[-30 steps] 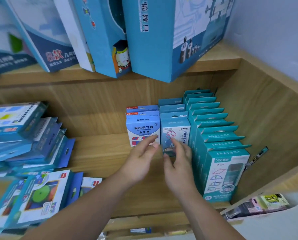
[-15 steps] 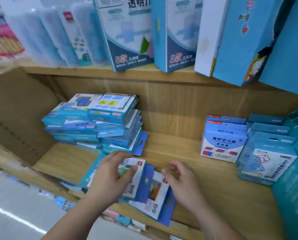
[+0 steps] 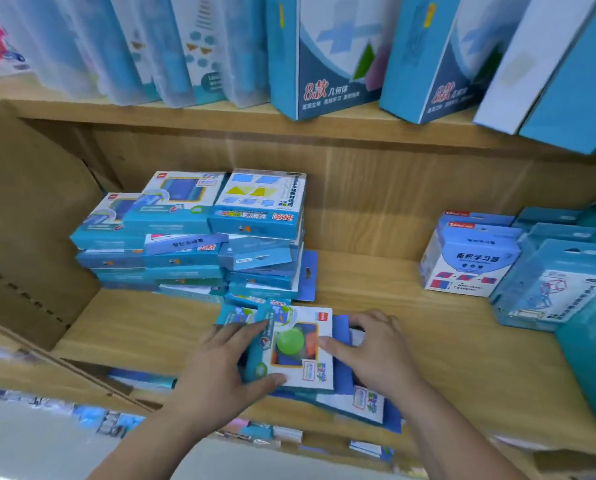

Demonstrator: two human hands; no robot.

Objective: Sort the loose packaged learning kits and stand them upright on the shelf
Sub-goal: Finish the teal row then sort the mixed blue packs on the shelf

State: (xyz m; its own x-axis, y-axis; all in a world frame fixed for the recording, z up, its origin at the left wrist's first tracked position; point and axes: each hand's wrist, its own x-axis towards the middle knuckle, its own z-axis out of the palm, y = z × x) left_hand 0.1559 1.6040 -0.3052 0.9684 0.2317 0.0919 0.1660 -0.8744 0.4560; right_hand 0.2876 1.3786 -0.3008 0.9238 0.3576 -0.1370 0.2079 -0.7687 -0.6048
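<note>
Learning kit [image 3: 296, 348], green ball on its face: lies flat atop a loose fan of kits [image 3: 362, 405] near the front edge of the wooden shelf [image 3: 445, 358]. Left hand [image 3: 220, 372]: fingers close together over the kit's left edge, thumb pinching its lower edge. Right hand [image 3: 376, 355]: thumb on the kit's right edge, fingers bent onto a blue hang card [image 3: 341, 332] beside it; cannot tell whether it grips. Flat stack [image 3: 192, 237]: behind, left. Upright kits [image 3: 473, 261]: right.

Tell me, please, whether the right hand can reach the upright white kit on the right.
Probably yes: only bare shelf lies between the right hand and the upright kit; nothing stands in the way.
</note>
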